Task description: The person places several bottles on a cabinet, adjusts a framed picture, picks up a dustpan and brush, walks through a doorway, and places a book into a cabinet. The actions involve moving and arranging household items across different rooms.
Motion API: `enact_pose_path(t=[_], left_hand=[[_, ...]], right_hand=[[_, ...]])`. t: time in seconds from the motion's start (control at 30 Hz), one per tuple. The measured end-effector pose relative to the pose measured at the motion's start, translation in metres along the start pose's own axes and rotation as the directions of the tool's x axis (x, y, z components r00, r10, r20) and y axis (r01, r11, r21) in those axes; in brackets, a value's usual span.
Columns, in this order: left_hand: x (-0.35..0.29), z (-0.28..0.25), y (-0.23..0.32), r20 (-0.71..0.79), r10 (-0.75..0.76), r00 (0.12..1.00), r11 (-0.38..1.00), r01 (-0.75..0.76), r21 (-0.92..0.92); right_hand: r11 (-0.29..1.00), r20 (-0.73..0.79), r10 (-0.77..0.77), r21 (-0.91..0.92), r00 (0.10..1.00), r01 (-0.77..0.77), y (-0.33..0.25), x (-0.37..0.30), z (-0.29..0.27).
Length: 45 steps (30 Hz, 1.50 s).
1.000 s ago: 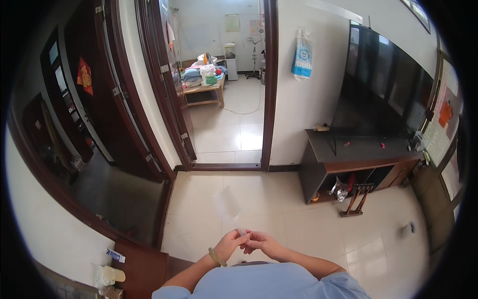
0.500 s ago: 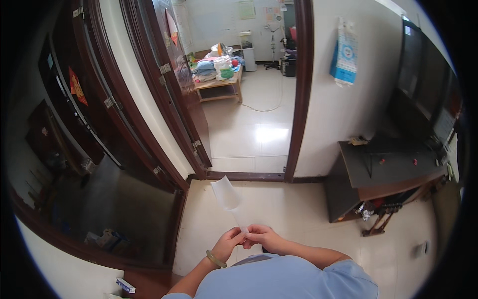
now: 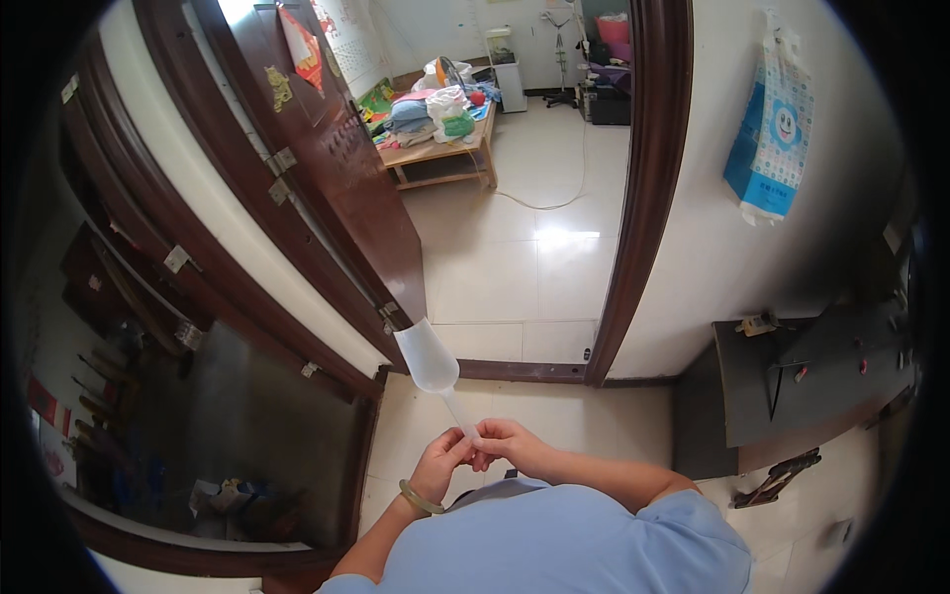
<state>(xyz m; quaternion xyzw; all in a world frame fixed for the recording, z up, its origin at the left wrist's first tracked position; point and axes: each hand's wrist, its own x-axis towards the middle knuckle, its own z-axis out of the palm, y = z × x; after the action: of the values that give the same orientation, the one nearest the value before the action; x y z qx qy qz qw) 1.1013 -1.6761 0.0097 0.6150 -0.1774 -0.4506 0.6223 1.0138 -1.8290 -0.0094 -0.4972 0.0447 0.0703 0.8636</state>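
A translucent white plastic scoop (image 3: 427, 358) points up and to the left in front of my body, its broad, open-ended bowl away from me. The end of its slim handle sits between the closed fingers of my left hand (image 3: 437, 467) and my right hand (image 3: 515, 445), which meet at the fingertips. A pale bangle (image 3: 421, 497) circles my left wrist. Part of the handle's end is covered by my fingers. The bowl looks to have nothing in it.
Ahead is a doorway with a dark wooden frame (image 3: 648, 198) and a low sill (image 3: 515, 370); its brown door (image 3: 366, 188) stands inward. Beyond lies a low wooden table (image 3: 435, 153) piled with cloth and bags. A grey cabinet (image 3: 708, 416) is at the right, below a hanging blue-and-white bag (image 3: 772, 139).
My view has turned and come closer to the doorway, so the hanging bag and cabinet sit further right. Both hands keep their hold on the scoop's handle, slightly higher in the picture.
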Motion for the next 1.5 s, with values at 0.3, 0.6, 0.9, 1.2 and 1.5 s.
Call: enact_pose_path(t=[0.3, 0.6, 0.9, 1.2, 1.5], left_hand=[[0.156, -0.007, 0.033, 0.255, -0.101, 0.962, 0.994, 0.089, 0.058], [0.347, -0.054, 0.088, 0.397, -0.157, 0.904, 0.988, 0.142, 0.065], [0.494, -0.106, 0.174, 0.483, -0.107, 0.869, 0.991, 0.055, 0.12], [0.607, -0.136, 0.208, 0.328, -0.076, 0.942, 0.996, 0.089, -0.025], [0.811, -0.146, 0.254, 0.147, -0.121, 0.982, 0.988, 0.134, -0.082]], right_hand=[[0.997, -0.242, -0.031, 0.063, 0.97, 0.047, -0.04, 0.056, -0.095], [0.984, -0.417, -0.08, 0.112, 0.906, 0.139, -0.098, 0.186, -0.19], [0.981, -0.476, -0.138, 0.057, 0.869, 0.188, -0.186, 0.315, -0.249], [0.992, -0.313, -0.078, 0.072, 0.946, 0.106, -0.238, 0.426, -0.344], [0.98, -0.145, 0.05, 0.197, 0.988, -0.021, -0.307, 0.574, -0.512]])
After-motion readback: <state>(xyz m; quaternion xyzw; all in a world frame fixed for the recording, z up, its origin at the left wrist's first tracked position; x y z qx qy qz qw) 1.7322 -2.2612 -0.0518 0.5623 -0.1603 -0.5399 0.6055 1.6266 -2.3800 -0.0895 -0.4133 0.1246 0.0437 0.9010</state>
